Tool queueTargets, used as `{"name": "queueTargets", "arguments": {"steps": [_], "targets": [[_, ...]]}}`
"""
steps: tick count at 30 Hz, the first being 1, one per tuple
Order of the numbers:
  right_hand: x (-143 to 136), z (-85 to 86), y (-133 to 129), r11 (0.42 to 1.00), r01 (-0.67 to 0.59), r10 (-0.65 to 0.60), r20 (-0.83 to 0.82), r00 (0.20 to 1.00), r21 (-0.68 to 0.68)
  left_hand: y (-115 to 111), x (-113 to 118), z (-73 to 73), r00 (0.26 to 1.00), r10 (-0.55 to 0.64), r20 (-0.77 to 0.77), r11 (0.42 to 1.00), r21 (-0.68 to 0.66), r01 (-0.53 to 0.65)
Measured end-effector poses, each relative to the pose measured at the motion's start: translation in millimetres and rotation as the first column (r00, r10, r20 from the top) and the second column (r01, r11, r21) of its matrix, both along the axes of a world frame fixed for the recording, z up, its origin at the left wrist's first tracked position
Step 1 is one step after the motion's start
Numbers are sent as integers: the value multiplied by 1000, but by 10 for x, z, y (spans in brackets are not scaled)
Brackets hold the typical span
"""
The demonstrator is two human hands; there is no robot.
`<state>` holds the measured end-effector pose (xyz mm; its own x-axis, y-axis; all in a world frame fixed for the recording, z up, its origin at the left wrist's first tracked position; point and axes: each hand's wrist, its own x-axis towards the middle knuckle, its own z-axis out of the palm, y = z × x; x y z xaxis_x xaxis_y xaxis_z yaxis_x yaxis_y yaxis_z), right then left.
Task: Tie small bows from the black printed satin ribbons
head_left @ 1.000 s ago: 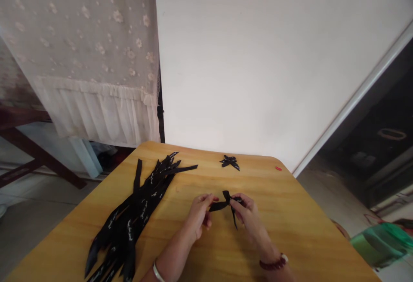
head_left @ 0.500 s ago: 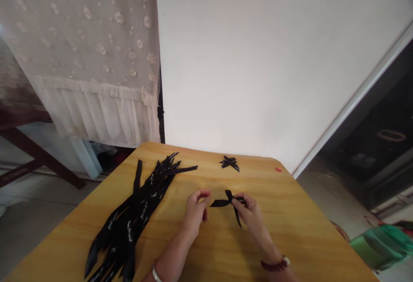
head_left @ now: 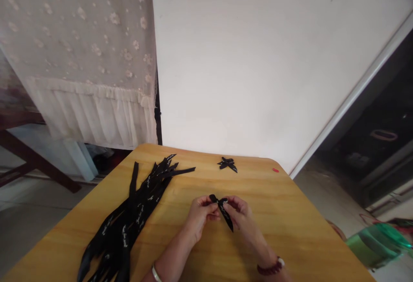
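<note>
A black ribbon bow [head_left: 226,217] with pale lettering is held between my two hands, just above the table near its middle. My left hand [head_left: 203,213] pinches its left side, fingertips close to the knot. On the other side, my right hand [head_left: 239,212] grips the right loop between thumb and fingers. One tail hangs down toward me between the hands; part of the bow is hidden by the fingers. To the left lies a long pile of black printed ribbon strips [head_left: 134,215]. Farther back rests another black bow [head_left: 227,164].
The wooden table [head_left: 284,222] stands against a white panel [head_left: 251,67]. A small red piece [head_left: 275,170] lies near its back right corner. A floral lace curtain [head_left: 97,58] hangs at the back left. Beside the table at right is a green translucent thing [head_left: 377,243].
My left hand has moved right and taken hold of the bow's left side. The bow has shifted slightly left, held by both hands, and its lettered tail now hangs in front.
</note>
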<state>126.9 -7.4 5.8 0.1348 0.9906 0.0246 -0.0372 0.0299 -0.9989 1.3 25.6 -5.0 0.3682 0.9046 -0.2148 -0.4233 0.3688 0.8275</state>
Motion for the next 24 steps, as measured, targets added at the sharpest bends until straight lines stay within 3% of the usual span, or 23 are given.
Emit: {"name": "queueTargets", "arguments": {"steps": [9,17,24], "targets": [[-16,-30,3,999,38,-37,69,997,-14,-26,-2,47,1000,1,-31,998,-62,-3],[32,69,-32,999,24,-20,84,996,-42,-2,-9,28,998,47,-32,994,-94,-49],[51,135,-40,987,160,-159,140,977,5,-44,1,47,998,-17,64,996,-88,23]]}}
